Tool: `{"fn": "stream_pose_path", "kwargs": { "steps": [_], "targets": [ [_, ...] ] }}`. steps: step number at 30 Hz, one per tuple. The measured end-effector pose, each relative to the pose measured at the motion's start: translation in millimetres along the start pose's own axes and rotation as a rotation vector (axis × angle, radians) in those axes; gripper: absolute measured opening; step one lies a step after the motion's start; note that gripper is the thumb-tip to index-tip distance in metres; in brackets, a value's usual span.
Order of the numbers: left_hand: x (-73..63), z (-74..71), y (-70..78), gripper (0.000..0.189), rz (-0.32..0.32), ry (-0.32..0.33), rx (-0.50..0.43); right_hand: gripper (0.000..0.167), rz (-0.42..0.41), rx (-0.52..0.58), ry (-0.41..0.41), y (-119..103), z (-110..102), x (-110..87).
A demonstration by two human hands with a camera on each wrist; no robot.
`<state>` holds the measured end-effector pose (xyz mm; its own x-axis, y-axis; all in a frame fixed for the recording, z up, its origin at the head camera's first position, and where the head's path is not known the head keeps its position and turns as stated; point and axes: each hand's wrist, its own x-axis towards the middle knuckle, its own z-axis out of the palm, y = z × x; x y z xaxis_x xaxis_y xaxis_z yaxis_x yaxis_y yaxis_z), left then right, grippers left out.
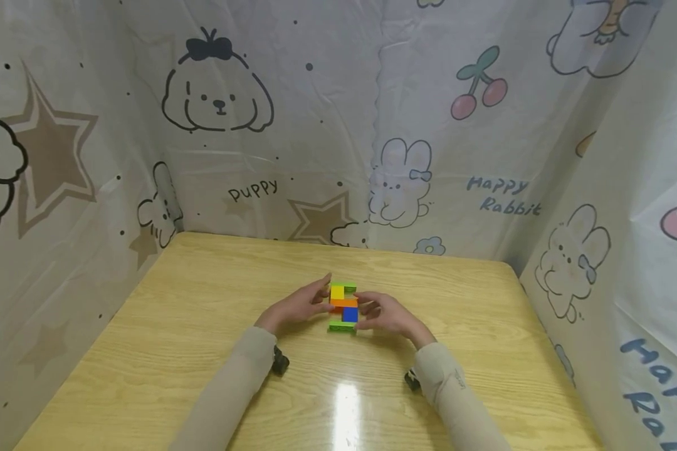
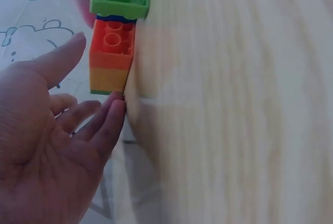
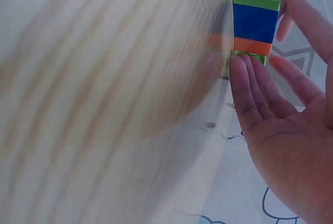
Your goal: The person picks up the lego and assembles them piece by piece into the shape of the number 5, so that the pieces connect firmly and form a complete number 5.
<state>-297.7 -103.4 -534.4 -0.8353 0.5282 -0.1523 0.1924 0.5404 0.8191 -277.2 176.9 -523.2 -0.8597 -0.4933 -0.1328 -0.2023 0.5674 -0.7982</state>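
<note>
A small structure of joined toy building bricks lies on its side on the table in the head view. Its two ends are green bricks (image 1: 342, 327), with a yellow brick (image 1: 337, 292), an orange brick (image 1: 344, 302) and a blue brick (image 1: 350, 314) between them. At its left is my left hand (image 1: 301, 305), fingers loosely extended, the thumb apart from the red-orange brick (image 2: 112, 44) in the left wrist view. On the other side my right hand (image 1: 388, 312) has its fingers stretched along the bricks. Fingertips of both hands are at the bricks; firm contact cannot be made out.
The structure is near the middle of the light wooden table (image 1: 203, 351). Cloth printed with cartoon animals (image 1: 316, 125) hangs behind the table and along both sides. Dark wrist devices (image 1: 280, 361) sit under the sleeves.
</note>
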Motion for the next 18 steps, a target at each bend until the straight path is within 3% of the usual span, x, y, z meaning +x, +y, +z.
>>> {"fn": "stream_pose_path", "kwargs": {
  "steps": [7,18],
  "targets": [
    [-17.3,-23.3,3.8,0.076,0.046,0.019,0.173,0.072,-0.064,-0.106,0.104,4.2,-16.3,-16.3],
    [-70.5,-85.9,-16.4,0.071,0.102,0.120,0.519,0.088,-0.047,-0.403,0.209,19.2,-73.3,-58.8]
  ]
}}
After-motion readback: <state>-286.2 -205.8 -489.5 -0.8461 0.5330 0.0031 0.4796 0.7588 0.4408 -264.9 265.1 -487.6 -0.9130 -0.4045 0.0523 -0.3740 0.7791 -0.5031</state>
